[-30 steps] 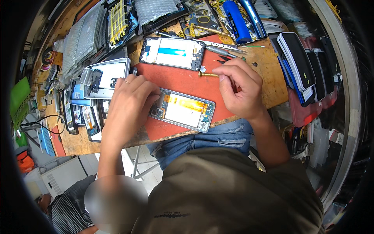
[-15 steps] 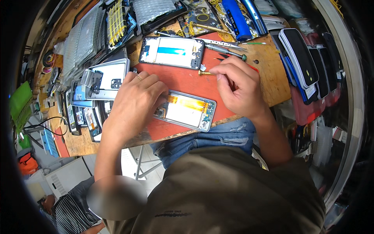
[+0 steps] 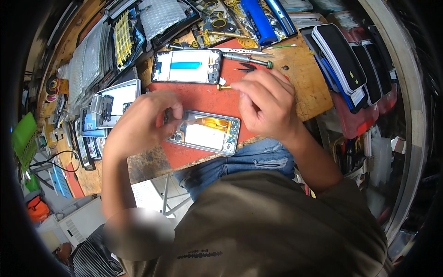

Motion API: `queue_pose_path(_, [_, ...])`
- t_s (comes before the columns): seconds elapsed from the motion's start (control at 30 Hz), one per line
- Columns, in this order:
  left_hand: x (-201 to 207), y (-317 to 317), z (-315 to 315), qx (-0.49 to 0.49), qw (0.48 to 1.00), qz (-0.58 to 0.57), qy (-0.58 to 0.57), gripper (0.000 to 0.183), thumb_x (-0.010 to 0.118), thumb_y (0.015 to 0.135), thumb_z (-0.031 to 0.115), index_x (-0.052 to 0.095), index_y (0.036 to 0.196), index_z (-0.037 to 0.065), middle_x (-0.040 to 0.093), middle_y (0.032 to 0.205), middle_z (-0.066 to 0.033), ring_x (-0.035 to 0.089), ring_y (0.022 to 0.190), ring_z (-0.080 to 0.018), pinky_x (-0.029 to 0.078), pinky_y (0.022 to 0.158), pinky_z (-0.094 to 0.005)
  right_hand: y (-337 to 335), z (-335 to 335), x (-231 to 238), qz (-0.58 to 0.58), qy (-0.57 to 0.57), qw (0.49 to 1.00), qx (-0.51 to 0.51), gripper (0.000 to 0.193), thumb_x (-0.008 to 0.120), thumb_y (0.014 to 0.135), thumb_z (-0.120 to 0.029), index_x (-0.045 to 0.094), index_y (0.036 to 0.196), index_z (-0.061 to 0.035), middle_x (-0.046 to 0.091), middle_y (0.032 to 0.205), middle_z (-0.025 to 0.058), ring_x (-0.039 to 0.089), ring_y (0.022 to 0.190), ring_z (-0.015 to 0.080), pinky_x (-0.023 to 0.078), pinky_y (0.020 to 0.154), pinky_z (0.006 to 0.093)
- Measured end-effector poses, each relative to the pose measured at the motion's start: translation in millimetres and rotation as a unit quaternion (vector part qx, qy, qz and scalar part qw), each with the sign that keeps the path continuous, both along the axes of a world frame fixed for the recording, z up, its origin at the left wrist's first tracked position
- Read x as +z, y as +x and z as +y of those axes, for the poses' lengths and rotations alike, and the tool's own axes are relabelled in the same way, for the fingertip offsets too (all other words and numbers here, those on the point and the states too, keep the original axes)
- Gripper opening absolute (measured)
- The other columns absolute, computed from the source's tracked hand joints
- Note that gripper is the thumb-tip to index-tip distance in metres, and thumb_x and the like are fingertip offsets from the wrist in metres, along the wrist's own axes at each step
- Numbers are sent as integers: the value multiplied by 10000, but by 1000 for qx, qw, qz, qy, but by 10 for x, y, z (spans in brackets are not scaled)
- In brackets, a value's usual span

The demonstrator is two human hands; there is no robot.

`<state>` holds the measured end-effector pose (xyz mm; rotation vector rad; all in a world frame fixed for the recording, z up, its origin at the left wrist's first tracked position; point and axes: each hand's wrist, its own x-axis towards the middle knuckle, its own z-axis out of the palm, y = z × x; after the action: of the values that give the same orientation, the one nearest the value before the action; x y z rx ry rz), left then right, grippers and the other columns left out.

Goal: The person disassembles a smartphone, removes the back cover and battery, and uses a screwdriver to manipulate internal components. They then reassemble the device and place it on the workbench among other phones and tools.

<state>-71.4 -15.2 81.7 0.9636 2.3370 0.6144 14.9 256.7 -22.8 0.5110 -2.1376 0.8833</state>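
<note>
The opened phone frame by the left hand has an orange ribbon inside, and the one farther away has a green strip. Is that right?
Almost! The strip on the farther phone frame is blue, not green, as the head view shows. The opened phone frame by the left hand does have an orange ribbon inside.

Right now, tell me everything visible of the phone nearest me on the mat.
The phone lies open on the red mat, right end nearer you. A silvery, metal-looking rim surrounds a white middle panel, with circuit parts at both ends and an orange ribbon along the far side. Your left fingers are at its left end; contact is unclear.
</note>
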Motion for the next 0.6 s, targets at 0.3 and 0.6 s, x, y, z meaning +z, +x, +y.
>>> queue_pose_path(0.3, [-574, 906, 33, 226, 825, -235, 462, 515, 882, 920, 112, 598, 1333, -8, 715, 1279, -153, 687, 1185, -213, 540, 1033, -381, 99, -120, 160, -285, -15, 918, 274, 113, 759, 947, -68, 717, 1042, -24, 632, 933, 109, 602, 1035, 318, 493, 932, 433])
queue_pose_path(0.6, [-811, 1234, 420, 136, 955, 238, 111, 1057, 969, 710, 407, 512, 1588, 37, 623, 1477, -166, 555, 1427, -371, 337, 1215, -532, 107, 438, 481, -338, -548, 688, 335, 236, 600, 1153, -210, 657, 1071, 4, 704, 882, 73, 657, 748, 157, 553, 728, 321])
